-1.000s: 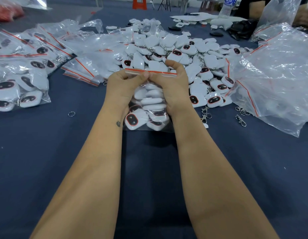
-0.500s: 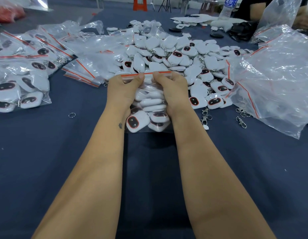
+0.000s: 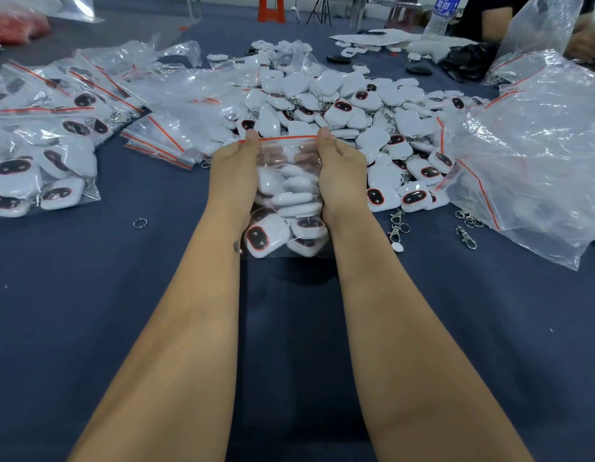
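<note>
Sealing was judged underway: the bag [image 3: 286, 195] was pinched at its zip strip [image 3: 287, 138] by left hand [image 3: 234, 171] and right hand [image 3: 339, 171]; pressing between them was needed.

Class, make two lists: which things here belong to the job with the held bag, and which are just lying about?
In the job: left hand, right hand, zip bag pinched at its red strip, white fobs inside it.
Lying about: split ring, metal clasp, water bottle, filled bags at left.
</note>
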Demonstrator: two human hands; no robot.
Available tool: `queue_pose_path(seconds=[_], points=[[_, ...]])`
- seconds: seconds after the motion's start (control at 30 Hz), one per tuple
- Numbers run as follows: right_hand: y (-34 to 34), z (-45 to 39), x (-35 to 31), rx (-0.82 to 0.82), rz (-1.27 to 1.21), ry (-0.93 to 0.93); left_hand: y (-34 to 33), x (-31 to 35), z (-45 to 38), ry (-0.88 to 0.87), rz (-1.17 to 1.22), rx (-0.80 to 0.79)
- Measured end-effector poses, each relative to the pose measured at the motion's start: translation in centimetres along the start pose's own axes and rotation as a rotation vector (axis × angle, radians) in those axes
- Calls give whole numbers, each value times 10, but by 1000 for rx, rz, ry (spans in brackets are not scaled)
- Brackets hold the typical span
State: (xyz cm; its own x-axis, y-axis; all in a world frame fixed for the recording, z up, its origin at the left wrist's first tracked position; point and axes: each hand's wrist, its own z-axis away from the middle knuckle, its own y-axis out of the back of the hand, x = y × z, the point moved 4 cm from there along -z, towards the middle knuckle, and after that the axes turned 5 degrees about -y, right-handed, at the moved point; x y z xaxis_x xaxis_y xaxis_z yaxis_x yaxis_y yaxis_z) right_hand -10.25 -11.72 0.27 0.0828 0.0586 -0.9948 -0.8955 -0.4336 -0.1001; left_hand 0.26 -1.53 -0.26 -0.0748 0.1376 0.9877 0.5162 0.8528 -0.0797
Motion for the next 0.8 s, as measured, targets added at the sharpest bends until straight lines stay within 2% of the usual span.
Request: queue_pose_path(seconds=[0.07,0.13,0.2,0.3,0.4,0.57,0.63,0.73,0.8], points=[[0,1,-2,-7,-79,-10,-3,5,0,104,82,-65],[1,2,-4,6,-157,-24,-7,8,2,172,13,-161],[1,5,-6,30,-211,-32,-7,12,10,162,-127,-285],[-9,10,-5,18,-185,-36,8,11,23,156,-58,-355],[-38,14,-5,-75,-124,-75,34,16,21,33,-129,-227],[-109,28,-2,-333,107,-120,100,44,-5,-102,-182,17],[-138,38,-5,-438,120,-112,129,60,-18,-179,-226,105],[-173,48,-11,-541,139,-22,161,81,-35,-276,-258,265],[-186,46,-10,-530,316,142,176,83,-47,-260,-329,348]])
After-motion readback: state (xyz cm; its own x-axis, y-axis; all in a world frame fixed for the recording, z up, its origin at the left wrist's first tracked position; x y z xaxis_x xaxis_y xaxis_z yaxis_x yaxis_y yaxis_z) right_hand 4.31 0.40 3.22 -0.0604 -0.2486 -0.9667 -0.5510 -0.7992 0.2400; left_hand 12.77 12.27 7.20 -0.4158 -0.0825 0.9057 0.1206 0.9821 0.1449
